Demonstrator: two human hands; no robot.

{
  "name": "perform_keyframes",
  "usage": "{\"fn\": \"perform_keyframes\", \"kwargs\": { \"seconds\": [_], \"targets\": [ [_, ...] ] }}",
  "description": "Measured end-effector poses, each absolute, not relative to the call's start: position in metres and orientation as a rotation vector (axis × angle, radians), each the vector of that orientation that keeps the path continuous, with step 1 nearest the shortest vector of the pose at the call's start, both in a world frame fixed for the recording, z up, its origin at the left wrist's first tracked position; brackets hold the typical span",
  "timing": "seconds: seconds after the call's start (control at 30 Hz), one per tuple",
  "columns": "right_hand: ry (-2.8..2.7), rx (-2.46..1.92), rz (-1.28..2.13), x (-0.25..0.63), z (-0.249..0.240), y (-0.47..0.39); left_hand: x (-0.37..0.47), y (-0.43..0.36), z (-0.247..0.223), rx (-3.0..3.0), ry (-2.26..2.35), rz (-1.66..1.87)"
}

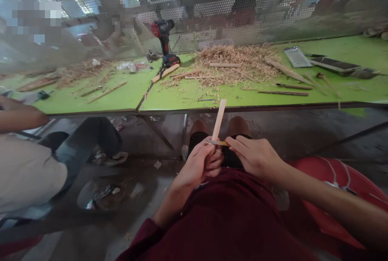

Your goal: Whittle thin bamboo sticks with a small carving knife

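Both hands meet over the lap. Left hand [198, 164] is closed around the foot of a pale wooden stick [218, 120], whose long axis rises away toward the green table [127, 95]. Right hand [254, 156] pinches a thin blade [216, 143] (lying crosswise) against the stick just above the left fingers. No containers show clearly.

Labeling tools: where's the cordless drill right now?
Head view: cordless drill stands upright at the green table's far edge, left of the shavings pile.
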State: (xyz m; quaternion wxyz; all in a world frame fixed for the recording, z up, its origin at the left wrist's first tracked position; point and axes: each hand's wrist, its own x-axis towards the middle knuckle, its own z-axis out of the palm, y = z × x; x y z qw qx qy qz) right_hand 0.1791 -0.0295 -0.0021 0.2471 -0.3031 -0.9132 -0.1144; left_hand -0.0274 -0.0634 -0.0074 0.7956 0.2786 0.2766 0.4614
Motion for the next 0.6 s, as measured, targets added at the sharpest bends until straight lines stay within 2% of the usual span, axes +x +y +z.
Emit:
{"fn": "perform_keyframes", "kwargs": {
  "seconds": [0.13,0.23,0.33,0.43,0.5,0.6],
  "targets": [
    [-2.497,-0.776,-0.521,0.180,0.004,-0.021,-0.025,-0.059,-0.008,0.617,0.608,1.028],
    [-2.532,-0.760,-0.510,0.179,0.005,-0.004,-0.028,-0.055,-0.003,0.624,0.595,1.040],
    [-2.483,-1.039,-0.353,0.192,0.013,0.039,-0.034,-0.058,0.002,0.632,0.561,1.008],
    [-2.195,-1.426,-0.262,0.224,0.034,0.090,-0.037,-0.066,0.002,0.649,0.497,0.894],
    [-2.097,-1.458,-0.239,0.242,0.051,0.108,-0.037,-0.070,-0.002,0.638,0.474,0.882],
    [-1.818,-1.288,0.193,0.242,0.061,0.089,-0.032,-0.068,-0.010,0.606,0.488,0.935]
  ]
}}
